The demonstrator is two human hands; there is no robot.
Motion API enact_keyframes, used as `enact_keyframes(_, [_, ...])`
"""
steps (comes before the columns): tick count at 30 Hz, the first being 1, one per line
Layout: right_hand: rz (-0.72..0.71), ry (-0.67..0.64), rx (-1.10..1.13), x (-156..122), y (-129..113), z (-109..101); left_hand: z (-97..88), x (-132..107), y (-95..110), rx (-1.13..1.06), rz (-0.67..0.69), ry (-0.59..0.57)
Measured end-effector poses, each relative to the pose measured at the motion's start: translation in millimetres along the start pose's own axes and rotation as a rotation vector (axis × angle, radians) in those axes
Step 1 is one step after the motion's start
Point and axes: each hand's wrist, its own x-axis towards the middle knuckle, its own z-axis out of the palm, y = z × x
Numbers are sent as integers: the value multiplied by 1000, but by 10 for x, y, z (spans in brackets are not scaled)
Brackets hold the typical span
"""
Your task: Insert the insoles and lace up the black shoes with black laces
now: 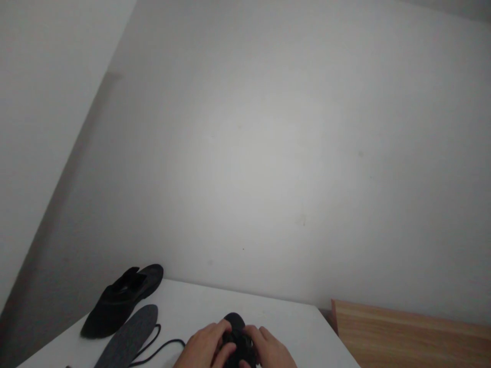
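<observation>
Both of my hands are at the bottom middle, closed around a black shoe [241, 339] whose rounded end points away from me. My left hand [209, 346] grips its left side, fingers curled over the top. On the other side my right hand [270, 348] presses its fingers against the shoe. The shoe's near part is cut off by the frame's lower edge. A black shoelace [159, 350] runs over the table to the left of my left hand. Beside the lace lies a dark grey insole [132, 335].
A second black shoe [111, 309] lies at the left edge of the white table [199, 301], its opening facing up. A pale wall [245, 153] rises directly behind the table. To the right stands a wood-grain board [410, 337].
</observation>
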Motion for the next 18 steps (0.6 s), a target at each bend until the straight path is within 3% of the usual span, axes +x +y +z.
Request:
enact_keyframes(5, [20, -72, -220, 73, -330, -182, -2, 74, 192, 194, -51, -115])
enact_keyframes(11, [28, -25, -327, 181, -380, -56, 83, 242, 227, 263, -86, -132])
enact_keyframes(14, [39, -40, -326, 186, -331, -60, 26, 247, 256, 279, -76, -124])
enact_keyframes(18, [-2, -6, -137, 148, -345, -282, -154, 228, 360, 298, -35, -70])
